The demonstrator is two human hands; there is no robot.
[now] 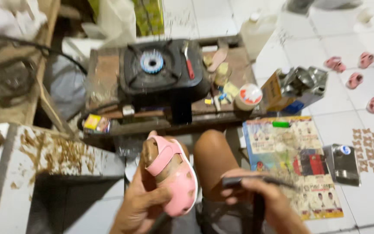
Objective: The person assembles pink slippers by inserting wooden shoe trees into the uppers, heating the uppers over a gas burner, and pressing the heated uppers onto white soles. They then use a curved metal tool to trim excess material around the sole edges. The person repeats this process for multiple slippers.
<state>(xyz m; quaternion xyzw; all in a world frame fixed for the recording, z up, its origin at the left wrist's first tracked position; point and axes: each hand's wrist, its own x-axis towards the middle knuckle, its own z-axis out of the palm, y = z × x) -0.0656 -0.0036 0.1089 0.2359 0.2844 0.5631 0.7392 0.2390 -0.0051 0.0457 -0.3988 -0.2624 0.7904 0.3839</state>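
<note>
The left hand (pixel 141 203) grips one small pink rubber sandal (pixel 174 175) on a brown last, and the right hand (pixel 262 203) is closed round one thin dark tool (pixel 256 180). Four more pink sandals (pixel 355 79) lie far right on the white tiled floor (pixel 351 130).

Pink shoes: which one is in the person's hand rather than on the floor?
The large pink shoe gripped in the left hand, fitted on a brown form. The four other small pink shoes lie loose on the white tiled floor at upper right.

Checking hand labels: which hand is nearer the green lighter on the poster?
Right. The right hand with its dark tool is below the green lighter; the left hand holds the pink shoe, farther left.
</note>
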